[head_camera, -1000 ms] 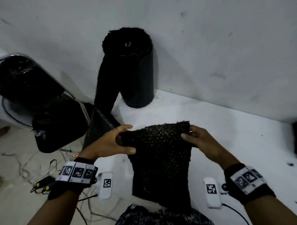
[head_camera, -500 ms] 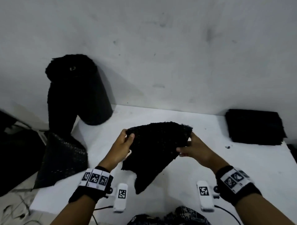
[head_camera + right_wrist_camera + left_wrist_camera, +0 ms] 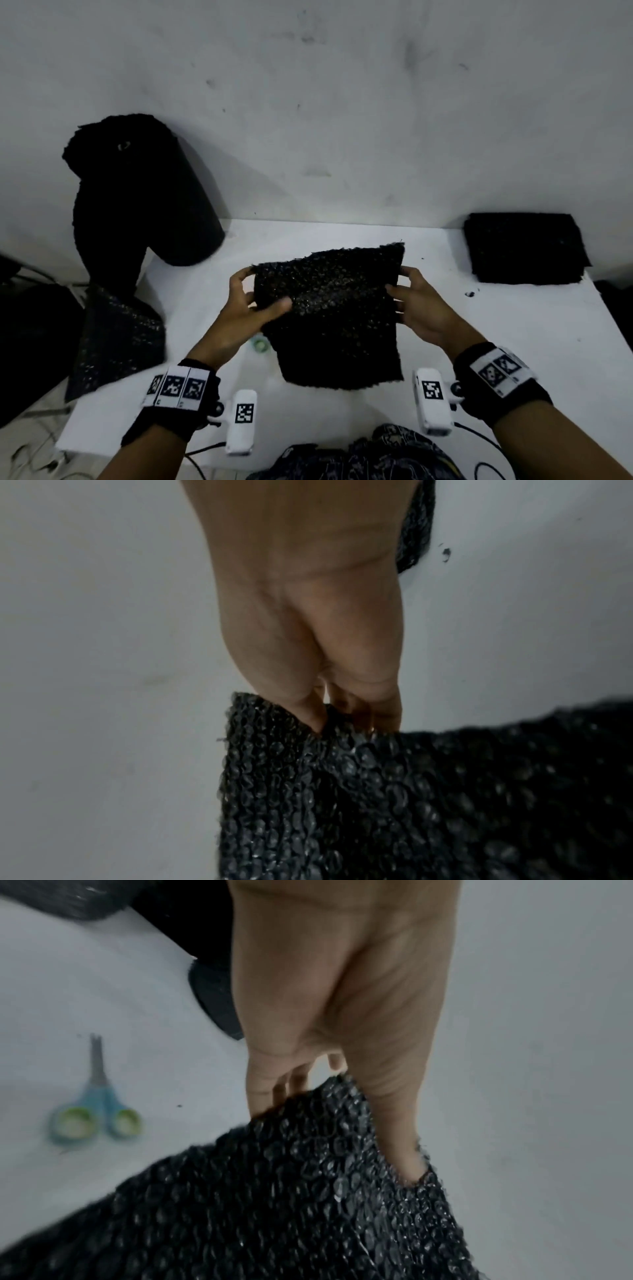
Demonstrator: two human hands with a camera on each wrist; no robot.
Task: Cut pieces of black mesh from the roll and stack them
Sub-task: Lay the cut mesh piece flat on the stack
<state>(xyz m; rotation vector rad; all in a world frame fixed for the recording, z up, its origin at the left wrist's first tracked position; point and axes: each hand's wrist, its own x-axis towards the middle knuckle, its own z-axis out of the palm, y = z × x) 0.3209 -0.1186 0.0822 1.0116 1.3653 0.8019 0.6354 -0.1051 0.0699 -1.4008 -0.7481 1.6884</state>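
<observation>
The mesh roll [image 3: 144, 192] stands at the table's [image 3: 342, 421] back-left corner against the wall [image 3: 342, 102]; the stack of cut pieces [image 3: 524, 248] lies at the back right. Between them, nearer the person, 2 hands hold a cut piece [image 3: 335, 311] above the table, the left hand [image 3: 246, 311] on its left edge, the right hand [image 3: 416, 305] on its right. The scissors [image 3: 94, 1104] lie on the table under it.

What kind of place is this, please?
Probably a small makeshift workspace, not a proper workshop: a plain white table pushed against a scuffed white wall, a mesh roll standing at the left, a stack of cut pieces at the right, and small scissors lying on the table.
</observation>
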